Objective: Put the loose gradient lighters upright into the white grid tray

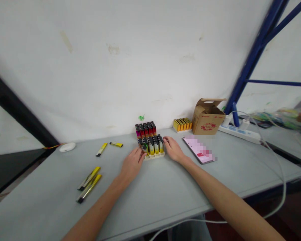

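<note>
A pale tray (pixel 154 156) holds rows of black-topped lighters (pixel 156 147) with yellow and clear bodies, standing upright. At its front left corner, my left hand (pixel 133 161) has its fingertips closed on a lighter (pixel 145 148). My right hand (pixel 173 148) curls its fingers against the right side of the tray and its lighters; part of that grip is hidden. Loose yellow lighters lie flat to the left: one lighter (pixel 101 149), another lighter (pixel 116 144), and a nearer pair of lighters (pixel 89 184).
Red and purple lighters (pixel 145 130) stand behind the tray, by the wall. Farther right are a block of orange cylinders (pixel 182 124), an open cardboard box (pixel 207 120), a phone (pixel 198 150) and a power strip (pixel 241 133) with a white cable. A white device (pixel 67 147) lies far left.
</note>
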Demonstrator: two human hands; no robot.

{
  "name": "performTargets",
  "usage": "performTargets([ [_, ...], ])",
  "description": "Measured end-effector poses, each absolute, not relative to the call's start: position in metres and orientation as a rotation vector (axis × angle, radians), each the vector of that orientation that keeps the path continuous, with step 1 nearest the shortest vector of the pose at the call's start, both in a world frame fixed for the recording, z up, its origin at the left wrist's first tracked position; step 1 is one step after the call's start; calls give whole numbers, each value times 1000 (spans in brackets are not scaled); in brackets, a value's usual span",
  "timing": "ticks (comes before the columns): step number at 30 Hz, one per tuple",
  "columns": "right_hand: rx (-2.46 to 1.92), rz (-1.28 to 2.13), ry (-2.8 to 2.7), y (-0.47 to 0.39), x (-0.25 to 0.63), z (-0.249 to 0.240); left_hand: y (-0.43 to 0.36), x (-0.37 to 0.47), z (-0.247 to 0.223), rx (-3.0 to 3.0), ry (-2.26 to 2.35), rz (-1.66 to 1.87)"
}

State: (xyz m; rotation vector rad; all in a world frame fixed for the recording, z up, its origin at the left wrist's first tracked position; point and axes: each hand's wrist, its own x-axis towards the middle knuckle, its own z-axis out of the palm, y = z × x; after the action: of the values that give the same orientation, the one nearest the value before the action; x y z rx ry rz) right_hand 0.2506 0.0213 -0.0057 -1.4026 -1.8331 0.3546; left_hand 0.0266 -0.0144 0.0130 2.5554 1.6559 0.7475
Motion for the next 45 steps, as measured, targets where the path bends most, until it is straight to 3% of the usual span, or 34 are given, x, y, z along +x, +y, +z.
performTargets([
  [19, -1439, 313, -1857, 19, 249, -3, -16, 27, 5, 2586, 1831, 776],
  [29, -1514, 215, -1791, 22, 253, -5, 4, -14, 18, 2449, 2016, 1202],
  [37, -1481, 237, -1782, 22, 253, -7, 25, -44, -2, 2426, 2061, 614],
  [45, -1460, 255, -1777, 24, 255, -8, 17, -36, 13, 2389, 1933, 823],
])
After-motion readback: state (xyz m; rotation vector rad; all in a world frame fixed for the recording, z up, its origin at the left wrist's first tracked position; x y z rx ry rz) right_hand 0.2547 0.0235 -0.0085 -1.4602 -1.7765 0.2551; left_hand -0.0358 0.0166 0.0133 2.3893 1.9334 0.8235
